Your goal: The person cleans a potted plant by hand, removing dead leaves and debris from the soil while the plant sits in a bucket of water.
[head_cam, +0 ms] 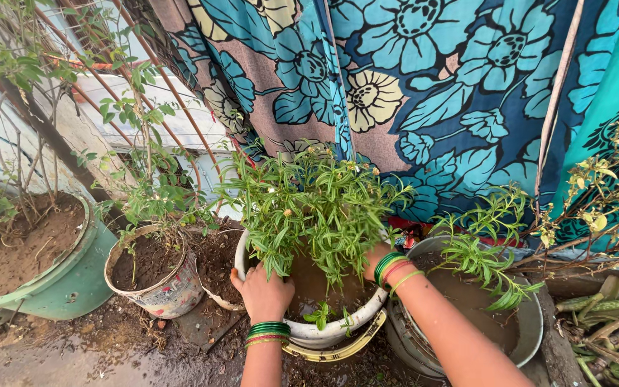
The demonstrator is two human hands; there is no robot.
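A white round pot [308, 332] holds a bushy green plant [317, 208] with thin leaves and small buds, rooted in wet brown soil. My left hand [261, 290] rests on the pot's near-left rim, fingers curled over the edge. My right hand [374, 259] reaches into the pot from the right, mostly hidden behind the leaves, so its fingers cannot be seen. Both wrists carry green and red bangles.
A grey metal pot [531, 326] with muddy soil and a small sprig stands on the right. Left are a painted small pot [170, 297] and a large green tub [66, 287] of soil. A blue floral cloth [431, 93] hangs behind. The ground is wet.
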